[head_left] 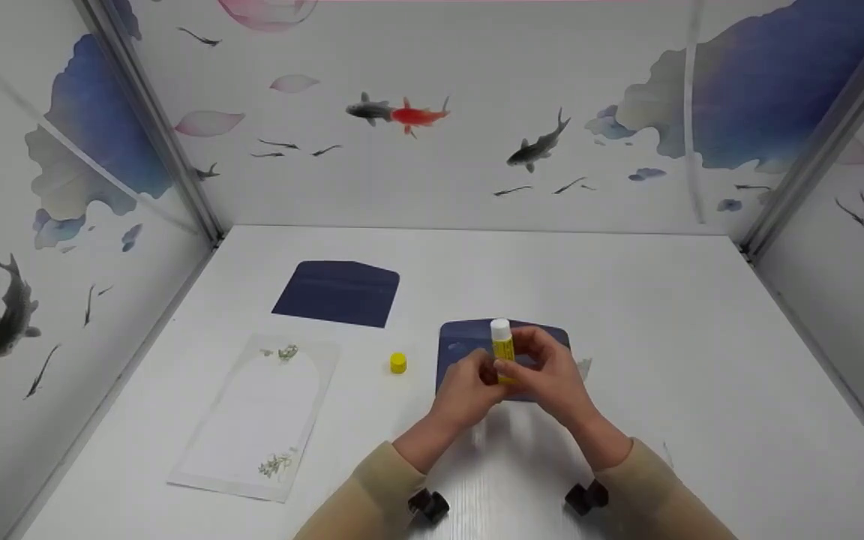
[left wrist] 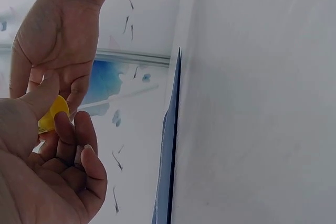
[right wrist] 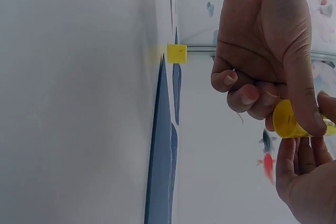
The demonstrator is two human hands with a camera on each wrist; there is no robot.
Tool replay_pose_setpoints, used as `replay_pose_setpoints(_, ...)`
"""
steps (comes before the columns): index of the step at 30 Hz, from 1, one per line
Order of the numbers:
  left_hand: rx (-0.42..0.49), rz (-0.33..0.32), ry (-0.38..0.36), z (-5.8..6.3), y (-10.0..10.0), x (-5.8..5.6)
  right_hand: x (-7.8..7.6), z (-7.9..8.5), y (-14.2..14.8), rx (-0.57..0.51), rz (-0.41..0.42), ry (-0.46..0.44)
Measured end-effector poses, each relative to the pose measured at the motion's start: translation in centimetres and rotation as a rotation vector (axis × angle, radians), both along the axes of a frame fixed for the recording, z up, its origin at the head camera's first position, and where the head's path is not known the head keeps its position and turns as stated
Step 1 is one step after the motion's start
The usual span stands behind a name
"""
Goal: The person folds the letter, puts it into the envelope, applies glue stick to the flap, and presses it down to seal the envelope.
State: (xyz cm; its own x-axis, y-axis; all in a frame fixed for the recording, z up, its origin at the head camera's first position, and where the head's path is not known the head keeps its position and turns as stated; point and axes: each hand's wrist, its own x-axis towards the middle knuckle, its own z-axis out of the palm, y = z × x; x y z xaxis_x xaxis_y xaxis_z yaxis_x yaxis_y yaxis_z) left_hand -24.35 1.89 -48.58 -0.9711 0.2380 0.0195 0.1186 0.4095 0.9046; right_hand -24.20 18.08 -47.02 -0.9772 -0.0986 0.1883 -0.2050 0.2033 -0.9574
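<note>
White wall [head_left: 417, 191] with fish [head_left: 537, 148], perhaps lotus leaves [head_left: 769, 90]

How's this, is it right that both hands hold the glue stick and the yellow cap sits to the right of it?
Not quite: the yellow cap sits to the left of the glue stick, not the right, as the head view shows. The left hand and right hand do hold it.

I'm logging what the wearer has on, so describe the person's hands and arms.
The left hand and right hand are ungloved. Beige sleeves stop short of the hands, and a small black piece shows by each sleeve's inner edge.
</note>
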Motion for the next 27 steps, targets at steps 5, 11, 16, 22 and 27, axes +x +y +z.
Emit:
replay_pose_setpoints(5, 0.007, -0.054, -0.015, 0.1, -0.4, -0.2, -0.2, 0.0, 0.2, -0.004, -0.036, -0.005)
replay_pose_setpoints(11, -0.251, -0.129, -0.047, 0.2, -0.9, -0.8, -0.7, 0.3, 1.0, -0.042, -0.106, -0.005)
replay_pose_setpoints(16, -0.621, -0.205, 0.068, -0.1, -1.0, -0.9, -1.2, 0.4, 1.6, -0.039, -0.149, -0.016)
replay_pose_setpoints(22, -0.8, -0.301, 0.116, -0.7, -1.4, -0.7, -1.7, -0.1, 2.1, -0.035, -0.158, -0.028)
replay_pose_setpoints(27, -0.804, -0.329, 0.097, -0.8, -1.9, -0.5, -2.1, -0.5, 2.3, -0.014, -0.15, -0.061)
